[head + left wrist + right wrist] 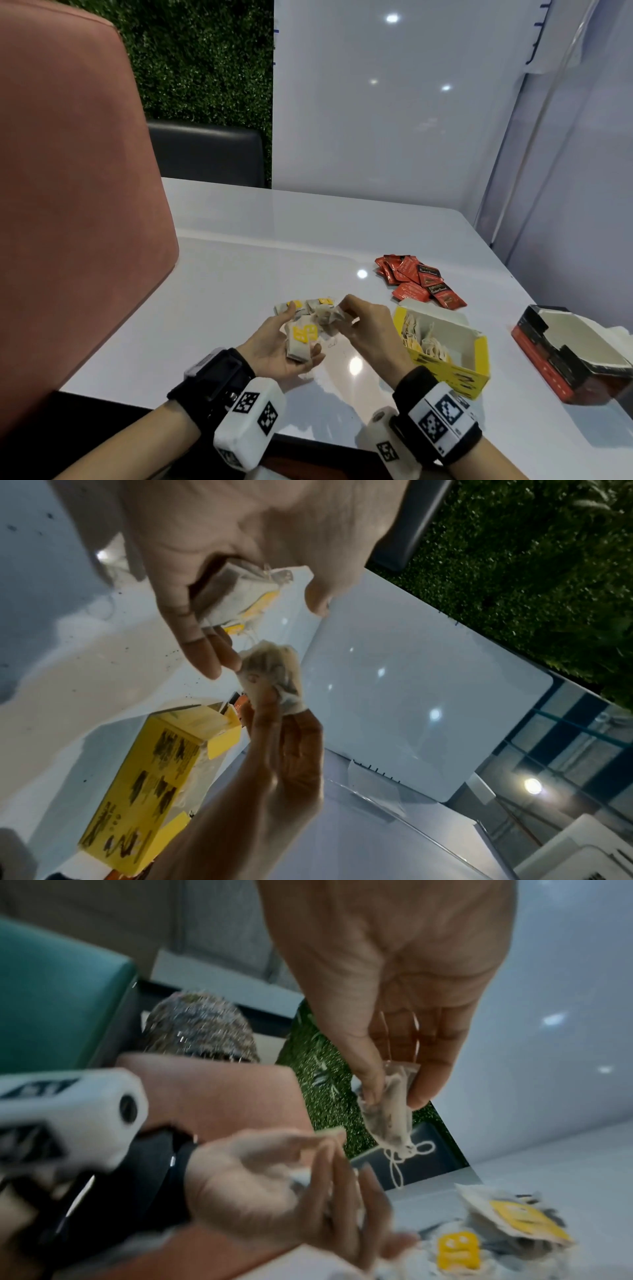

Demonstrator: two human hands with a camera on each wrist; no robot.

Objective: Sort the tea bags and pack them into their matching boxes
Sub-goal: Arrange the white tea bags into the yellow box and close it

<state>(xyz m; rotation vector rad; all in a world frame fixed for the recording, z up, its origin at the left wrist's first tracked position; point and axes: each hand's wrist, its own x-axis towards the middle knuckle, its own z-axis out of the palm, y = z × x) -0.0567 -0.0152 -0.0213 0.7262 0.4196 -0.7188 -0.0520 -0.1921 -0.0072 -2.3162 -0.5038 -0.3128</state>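
My left hand (303, 330) lies palm up and holds a small stack of tea bags with yellow tags (301, 339), fingers curled round it (236, 593). My right hand (342, 315) pinches one crumpled tea bag (327, 317) just above that stack; its string dangles below it (397, 1161). The open yellow box (476, 356) stands right of my hands with several tea bags inside. Loose yellow-tag tea bags (310, 303) lie on the table beyond my left hand. A pile of red sachets (418, 281) lies behind the yellow box. The open red-and-black box (548, 363) stands at the far right.
The white table (257, 260) reaches to a glossy white wall behind. A pink chair back (68, 205) rises at the left beside the table edge. A dark bench and green hedge wall stand behind it.
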